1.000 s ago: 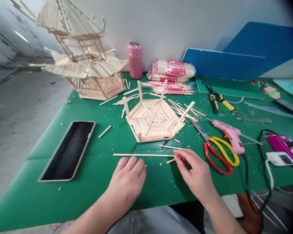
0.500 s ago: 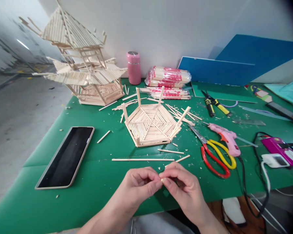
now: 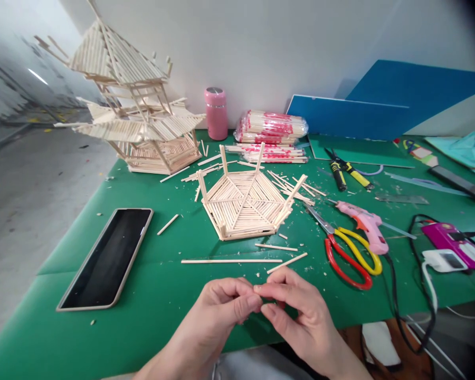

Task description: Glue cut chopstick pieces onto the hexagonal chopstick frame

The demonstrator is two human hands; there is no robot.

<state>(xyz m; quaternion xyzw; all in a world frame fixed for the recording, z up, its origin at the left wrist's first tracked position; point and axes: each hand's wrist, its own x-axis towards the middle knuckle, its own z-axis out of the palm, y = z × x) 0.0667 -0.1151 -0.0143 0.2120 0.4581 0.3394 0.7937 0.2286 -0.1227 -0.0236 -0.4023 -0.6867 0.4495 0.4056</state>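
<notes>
My left hand [image 3: 231, 307] is closed in a pinch above the table's near edge. What its fingers press together, if anything, is hidden. My right hand [image 3: 296, 309] meets it from the right; its index fingertip touches the left fingertips, and its thumb stands apart from the index with no object visible between. Just beyond the hands lie a long wooden stick [image 3: 231, 261] and a shorter stick [image 3: 287, 262]. Farther back sits a hexagonal base of sticks [image 3: 245, 206] with short upright posts at its corners.
Left stand a phone [image 3: 106, 258] lying flat and a stick pagoda [image 3: 142, 126]. Right are scissors [image 3: 348, 256], a pink glue gun [image 3: 364, 224] with its cable, and pliers [image 3: 346, 171]. Behind are wrapped stick bundles [image 3: 271, 132] and a pink flask [image 3: 216, 113].
My right thumb has come away from its index finger, and that index now reaches onto the left fingertips. The small pale tip seen between the fingers is no longer visible.
</notes>
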